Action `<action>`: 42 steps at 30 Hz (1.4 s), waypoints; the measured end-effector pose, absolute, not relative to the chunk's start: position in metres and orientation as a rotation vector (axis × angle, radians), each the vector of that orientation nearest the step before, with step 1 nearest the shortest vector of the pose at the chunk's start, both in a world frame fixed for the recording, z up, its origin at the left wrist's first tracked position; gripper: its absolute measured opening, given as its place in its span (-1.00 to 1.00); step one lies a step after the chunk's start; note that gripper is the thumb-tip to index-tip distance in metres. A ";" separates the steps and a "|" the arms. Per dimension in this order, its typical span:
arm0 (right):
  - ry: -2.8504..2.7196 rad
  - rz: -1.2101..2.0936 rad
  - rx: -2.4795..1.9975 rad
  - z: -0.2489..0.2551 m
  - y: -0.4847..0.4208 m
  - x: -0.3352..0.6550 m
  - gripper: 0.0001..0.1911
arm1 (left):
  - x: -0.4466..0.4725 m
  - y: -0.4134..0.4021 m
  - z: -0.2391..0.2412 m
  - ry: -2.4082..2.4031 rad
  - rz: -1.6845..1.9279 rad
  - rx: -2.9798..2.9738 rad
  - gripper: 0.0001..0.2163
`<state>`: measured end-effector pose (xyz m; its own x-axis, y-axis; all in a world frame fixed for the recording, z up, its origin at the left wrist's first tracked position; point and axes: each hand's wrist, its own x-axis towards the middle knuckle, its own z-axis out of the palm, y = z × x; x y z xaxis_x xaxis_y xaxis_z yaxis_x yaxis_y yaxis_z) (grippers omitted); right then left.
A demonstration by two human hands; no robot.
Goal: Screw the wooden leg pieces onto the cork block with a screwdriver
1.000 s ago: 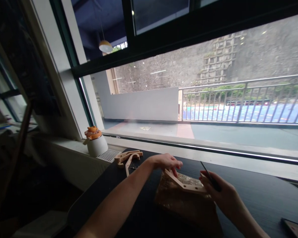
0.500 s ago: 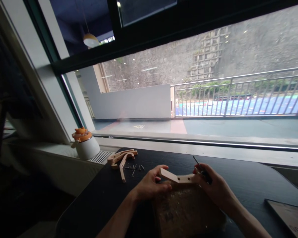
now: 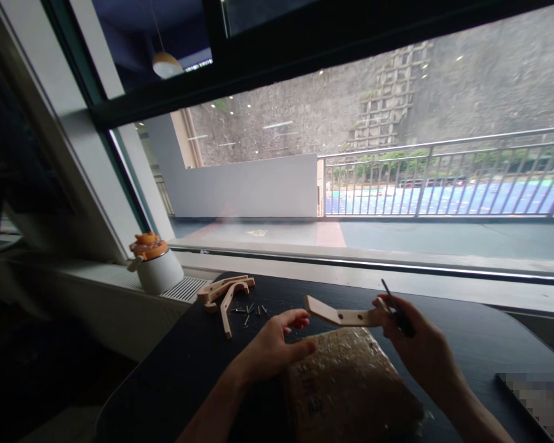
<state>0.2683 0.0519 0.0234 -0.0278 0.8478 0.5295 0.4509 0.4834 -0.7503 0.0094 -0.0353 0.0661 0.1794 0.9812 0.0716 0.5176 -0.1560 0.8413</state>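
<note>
My right hand (image 3: 418,344) grips one end of a pale bent wooden piece (image 3: 339,315) and lifts it above a brown wrapped package (image 3: 348,384). A thin dark tool (image 3: 397,307) is held in the same hand. My left hand (image 3: 274,347) rests at the package's left edge with its fingers loosely curled, just below the free end of the wooden piece and not touching it. More curved wooden pieces (image 3: 226,290) and several small dark screws (image 3: 249,312) lie on the black table (image 3: 184,363) to the left.
A white pot with an orange lid (image 3: 154,266) stands on the window sill at the left. A flat dark object (image 3: 533,397) lies at the table's right edge. A large window with a railing outside fills the far side.
My right hand has lifted the bent wooden piece off the package and up to the right. My left hand has let go of it and dropped to the package's left edge.
</note>
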 end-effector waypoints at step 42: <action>-1.484 0.688 -1.378 0.007 0.080 0.298 -0.62 | 0.024 -0.072 0.059 1.153 1.084 1.288 -0.37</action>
<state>0.2980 0.0800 0.0070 0.1008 0.9588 0.2657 0.4162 0.2020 -0.8865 0.0239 -0.0721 0.0585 0.1260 0.9919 -0.0172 0.0446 0.0117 0.9989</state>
